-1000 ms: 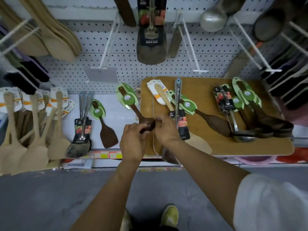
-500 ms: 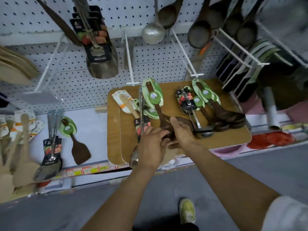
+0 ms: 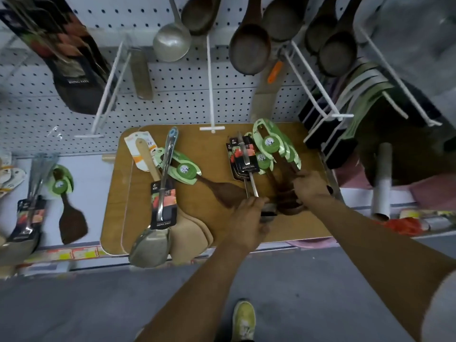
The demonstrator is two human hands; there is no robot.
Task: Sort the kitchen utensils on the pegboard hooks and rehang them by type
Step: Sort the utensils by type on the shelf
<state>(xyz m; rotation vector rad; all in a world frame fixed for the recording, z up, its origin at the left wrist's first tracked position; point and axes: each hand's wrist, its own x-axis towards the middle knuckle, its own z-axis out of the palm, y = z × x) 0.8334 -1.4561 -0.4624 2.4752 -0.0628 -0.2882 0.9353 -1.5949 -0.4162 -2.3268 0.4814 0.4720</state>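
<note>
Head view: half a second back both hands met at the middle of the wooden board [image 3: 212,141], holding a dark green-tagged spoon; now they have shifted to its right end, and that spoon appears to have joined the dark wooden spoons [image 3: 283,169] piled there — so the sorting by type moves on, with rehanging not yet begun.

The right hand [image 3: 311,187] rests on that pile, its grip curled about the handles. The left hand [image 3: 246,219] lies at the bowl ends of the steel ladles [image 3: 244,156]; whether its grip is clamped on anything cannot be told.

Counted on the board: one dark wooden spatula [image 3: 219,191], one steel turner [image 3: 158,223], pale wooden spatulas [image 3: 190,240] — about three, stacked. The spoon pile holds three or so; tags overlap. On the shelf to the left lies one more dark spatula [image 3: 71,223].
</note>
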